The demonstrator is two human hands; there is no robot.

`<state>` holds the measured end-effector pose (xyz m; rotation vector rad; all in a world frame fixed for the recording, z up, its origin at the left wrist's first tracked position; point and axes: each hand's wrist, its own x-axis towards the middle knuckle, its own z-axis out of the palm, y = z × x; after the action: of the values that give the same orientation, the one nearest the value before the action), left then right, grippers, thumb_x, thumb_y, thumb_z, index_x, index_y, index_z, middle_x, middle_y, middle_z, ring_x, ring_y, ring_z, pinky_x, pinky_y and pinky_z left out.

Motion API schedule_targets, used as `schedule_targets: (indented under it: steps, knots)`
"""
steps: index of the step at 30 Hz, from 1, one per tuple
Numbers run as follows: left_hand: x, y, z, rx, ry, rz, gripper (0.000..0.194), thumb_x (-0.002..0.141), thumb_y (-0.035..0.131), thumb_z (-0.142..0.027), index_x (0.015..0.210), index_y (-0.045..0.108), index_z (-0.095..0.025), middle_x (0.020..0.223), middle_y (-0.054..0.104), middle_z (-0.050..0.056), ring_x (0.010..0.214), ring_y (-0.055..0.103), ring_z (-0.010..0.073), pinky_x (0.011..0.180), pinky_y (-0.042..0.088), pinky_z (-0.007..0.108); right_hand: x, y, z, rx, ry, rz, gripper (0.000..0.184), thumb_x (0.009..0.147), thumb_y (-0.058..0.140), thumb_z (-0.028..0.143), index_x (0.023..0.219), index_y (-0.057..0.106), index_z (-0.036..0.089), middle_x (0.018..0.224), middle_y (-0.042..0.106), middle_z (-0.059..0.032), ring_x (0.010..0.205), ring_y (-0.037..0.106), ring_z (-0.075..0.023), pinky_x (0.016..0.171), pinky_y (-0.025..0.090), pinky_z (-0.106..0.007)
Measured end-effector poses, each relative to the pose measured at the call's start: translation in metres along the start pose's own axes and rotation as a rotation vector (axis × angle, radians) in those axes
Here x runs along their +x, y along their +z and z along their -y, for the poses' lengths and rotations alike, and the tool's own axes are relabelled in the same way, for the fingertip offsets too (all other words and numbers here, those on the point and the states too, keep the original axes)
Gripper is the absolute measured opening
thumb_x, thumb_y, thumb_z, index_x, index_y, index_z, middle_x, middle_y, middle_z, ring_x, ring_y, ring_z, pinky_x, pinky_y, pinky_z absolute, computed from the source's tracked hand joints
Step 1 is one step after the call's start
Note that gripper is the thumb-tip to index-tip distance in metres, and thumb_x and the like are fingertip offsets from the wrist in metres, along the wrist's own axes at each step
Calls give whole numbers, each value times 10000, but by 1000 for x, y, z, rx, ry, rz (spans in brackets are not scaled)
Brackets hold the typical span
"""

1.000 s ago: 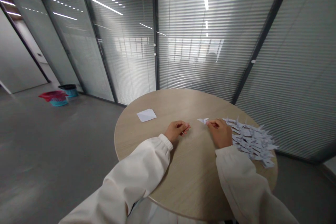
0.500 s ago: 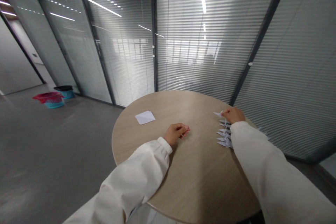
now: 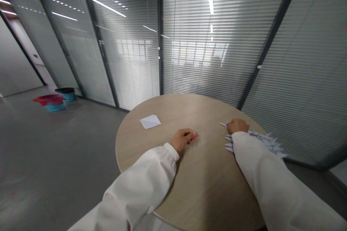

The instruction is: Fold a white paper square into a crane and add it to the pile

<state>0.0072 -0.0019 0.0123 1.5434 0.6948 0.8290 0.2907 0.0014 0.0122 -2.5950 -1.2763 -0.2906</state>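
Note:
My right hand [image 3: 238, 126] is at the right side of the round table, its fingers closed on a small white folded paper crane [image 3: 223, 125]. Only the crane's pointed end shows to the left of my fingers. Just below, several more paper cranes [image 3: 229, 145] stand in a row, partly covered by my right sleeve. Near the middle of the table my left hand [image 3: 185, 140] rests with its fingers curled together, and no object shows in them. A stack of white paper sheets [image 3: 150, 121] lies to the left, apart from both hands.
A heap of white folded paper pieces [image 3: 268, 142] lies near the right edge of the wooden table [image 3: 189, 106]. Glass partitions with blinds [image 3: 200, 72] stand just behind it. Two bins, one with a red liner [image 3: 50, 100], one with a black liner [image 3: 65, 90], are on the floor at left.
My right hand has moved slightly down and toward me with the paper crane, and its sleeve shifted left, uncovering more of the heap at right. The left hand has barely moved.

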Motion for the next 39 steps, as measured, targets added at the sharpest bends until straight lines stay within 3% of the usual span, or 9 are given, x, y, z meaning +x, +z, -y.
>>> schedule_targets:
  steps: [15, 17, 19, 22, 28, 31, 34, 37, 39]
  knots:
    - [-2, -2, 0, -16, 7, 7, 430, 616, 614, -533, 699, 626, -111, 578, 537, 0, 516, 479, 77, 469, 362, 188, -1, 0, 5, 23, 101, 10, 328, 723, 544, 356, 938, 627, 124, 999, 601, -172, 1009, 498, -319, 813, 347, -464]
    - [-2, -2, 0, -13, 8, 0, 435, 616, 612, -536, 700, 625, -110, 580, 537, 2, 517, 478, 79, 468, 365, 189, -2, -5, 5, 82, 134, -32, 525, 691, 569, 437, 1105, 536, 116, 1069, 561, -189, 1034, 477, -336, 822, 349, -475]
    - [-2, -2, -2, -14, 12, -14, 445, 612, 611, -545, 700, 623, -109, 586, 536, 3, 519, 479, 80, 467, 370, 190, -1, -14, 5, 162, 194, -150, 776, 706, 515, 530, 1303, 301, 84, 1162, 484, -230, 1078, 440, -349, 829, 352, -483]
    - [-2, -1, -3, -10, 20, -18, 459, 608, 608, -557, 704, 623, -108, 600, 538, 5, 522, 480, 81, 470, 376, 192, 2, -37, 6, 264, 200, -255, 835, 759, 378, 601, 1366, 113, 94, 1224, 428, -236, 1121, 403, -355, 865, 324, -502]
    - [0, -2, 2, 68, 32, -11, 452, 645, 573, -555, 715, 623, -111, 578, 534, 1, 517, 481, 86, 491, 388, 203, -33, -69, 29, 362, -120, -226, 740, 822, 224, 596, 1384, -1, 170, 1427, 166, -151, 1273, 195, -310, 969, 221, -492]
    - [0, -5, 4, 240, 79, -56, 433, 725, 498, -522, 751, 635, -112, 612, 571, 28, 558, 513, 117, 537, 417, 237, -78, -54, 53, 305, -302, -145, 663, 842, 207, 566, 1384, 3, 243, 1451, 118, -91, 1296, 143, -291, 988, 191, -503]
    - [-3, -10, 4, 611, 190, -159, 380, 797, 436, -441, 839, 655, -133, 769, 633, 78, 735, 558, 174, 712, 432, 304, -115, -27, 73, 215, -425, -17, 619, 853, 198, 551, 1382, 23, 281, 1455, 117, -65, 1301, 144, -282, 1000, 175, -496]
    - [-5, -12, 8, 996, 271, -185, 353, 814, 437, -393, 1076, 592, -216, 1076, 587, 91, 1030, 480, 230, 915, 334, 371, -130, -7, 80, 137, -443, 100, 596, 856, 185, 551, 1379, 56, 297, 1456, 118, -62, 1302, 148, -287, 993, 171, -515]
    - [-6, -13, 13, 1184, 221, -183, 442, 803, 446, -429, 1220, 470, -284, 1263, 467, 72, 1189, 347, 261, 986, 248, 417, -132, 1, 79, 99, -461, 122, 591, 852, 183, 561, 1376, 78, 309, 1460, 96, -56, 1307, 126, -292, 994, 144, -533]
